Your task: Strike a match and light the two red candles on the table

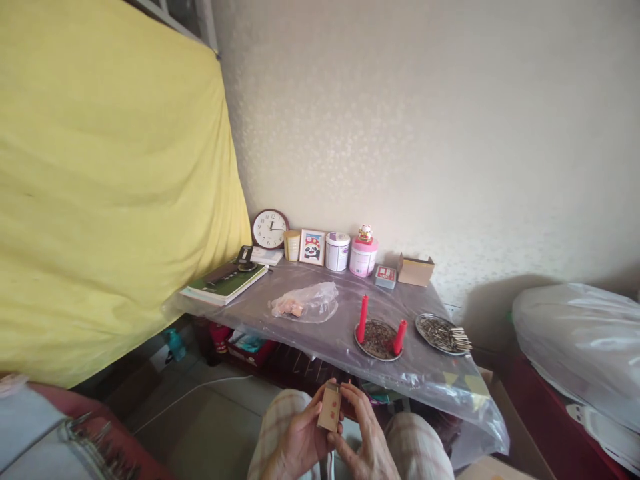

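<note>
A small tan cardboard box (330, 407) stands upright between my two hands, low in the view above my lap. My left hand (300, 437) curls round its left side with the fingers closed on it. My right hand (363, 433) grips its right side and top edge. In front of me a table (450, 383) wrapped in clear plastic carries a round metal plate (377, 341) with two red candles (363, 318) standing at its rim. A second plate (440, 332) heaped with thin sticks sits to its right.
A clear bag (310, 303) with pale pieces lies mid-table, books (225, 282) at its left end. Along the wall stand a clock (270, 229), a framed picture (313, 247), tins (337, 251) and a brown box (415, 270). A yellow cloth (110, 187) hangs left; a plastic-covered bundle (580, 340) sits right.
</note>
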`<state>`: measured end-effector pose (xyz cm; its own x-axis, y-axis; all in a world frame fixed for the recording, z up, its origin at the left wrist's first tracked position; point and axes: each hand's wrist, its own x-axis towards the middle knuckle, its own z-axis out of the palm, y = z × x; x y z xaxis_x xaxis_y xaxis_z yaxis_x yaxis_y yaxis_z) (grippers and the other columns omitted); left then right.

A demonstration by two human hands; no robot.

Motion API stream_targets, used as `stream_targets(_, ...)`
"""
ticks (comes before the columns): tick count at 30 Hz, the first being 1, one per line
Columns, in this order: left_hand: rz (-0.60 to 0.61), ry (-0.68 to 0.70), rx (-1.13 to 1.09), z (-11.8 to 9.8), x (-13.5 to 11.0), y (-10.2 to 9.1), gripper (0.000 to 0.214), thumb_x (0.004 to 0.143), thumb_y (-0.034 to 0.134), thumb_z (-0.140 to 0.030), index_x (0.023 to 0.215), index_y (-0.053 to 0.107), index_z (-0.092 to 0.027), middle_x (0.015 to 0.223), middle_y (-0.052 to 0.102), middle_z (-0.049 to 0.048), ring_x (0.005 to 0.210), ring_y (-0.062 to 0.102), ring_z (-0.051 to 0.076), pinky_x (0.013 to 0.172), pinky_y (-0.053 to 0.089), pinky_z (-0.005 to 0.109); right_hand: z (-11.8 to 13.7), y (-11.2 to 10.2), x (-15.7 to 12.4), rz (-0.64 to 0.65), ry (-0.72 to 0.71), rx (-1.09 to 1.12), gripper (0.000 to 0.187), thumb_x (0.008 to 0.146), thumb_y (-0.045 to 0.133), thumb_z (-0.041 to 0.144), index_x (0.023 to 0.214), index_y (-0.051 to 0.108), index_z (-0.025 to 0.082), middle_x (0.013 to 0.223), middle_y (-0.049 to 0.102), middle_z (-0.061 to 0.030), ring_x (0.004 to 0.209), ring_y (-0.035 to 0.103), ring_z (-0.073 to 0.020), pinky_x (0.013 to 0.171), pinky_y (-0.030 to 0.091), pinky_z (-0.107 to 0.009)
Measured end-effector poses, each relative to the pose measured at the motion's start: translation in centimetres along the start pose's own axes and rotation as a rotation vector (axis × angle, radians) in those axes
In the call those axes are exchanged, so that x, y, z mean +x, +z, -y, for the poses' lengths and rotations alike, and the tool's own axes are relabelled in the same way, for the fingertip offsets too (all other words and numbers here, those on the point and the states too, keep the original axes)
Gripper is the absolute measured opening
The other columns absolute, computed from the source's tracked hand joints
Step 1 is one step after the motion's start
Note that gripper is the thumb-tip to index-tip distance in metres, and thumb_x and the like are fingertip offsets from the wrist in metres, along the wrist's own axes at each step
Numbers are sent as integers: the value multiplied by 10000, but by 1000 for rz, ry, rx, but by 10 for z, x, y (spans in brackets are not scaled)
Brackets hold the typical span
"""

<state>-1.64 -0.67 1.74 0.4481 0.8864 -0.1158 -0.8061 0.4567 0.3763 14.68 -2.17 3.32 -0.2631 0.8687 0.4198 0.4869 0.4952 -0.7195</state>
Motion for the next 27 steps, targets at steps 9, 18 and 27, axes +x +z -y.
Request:
stream_targets(9, -19, 39, 54, -4, -10, 27, 283, 757, 815, -290, 1039, 779, -285, 802, 746, 25, 707, 675, 179, 630, 528, 255, 14, -8, 4, -46, -14, 60, 564, 892, 682, 375, 1400, 473, 252, 1438, 551, -118, 1334, 544, -267, 1110, 475, -400)
stream_targets(18, -20, 51, 60, -4, -16, 41, 376, 736, 847, -316, 1096, 754, -264, 821, 754, 62, 707, 680, 194, 599, 497, 266, 26, -19, 4, -82, -56, 110, 603, 879, 705, 319, 1434, 472, 297, 1441, 572, -85, 1317, 568, -273, 1090, 500, -385)
stream_targets(27, 3, 34, 41, -2, -17, 42, 425, 729, 861, -317, 1119, 726, -216, 884, 763, 87, 736, 682, 197, 629, 483, 268, 15, -18, -1, -98, -83, 113, 640, 889, 703, 337, 1468, 433, 307, 1466, 547, -95, 1307, 575, -294, 1028, 550, -379)
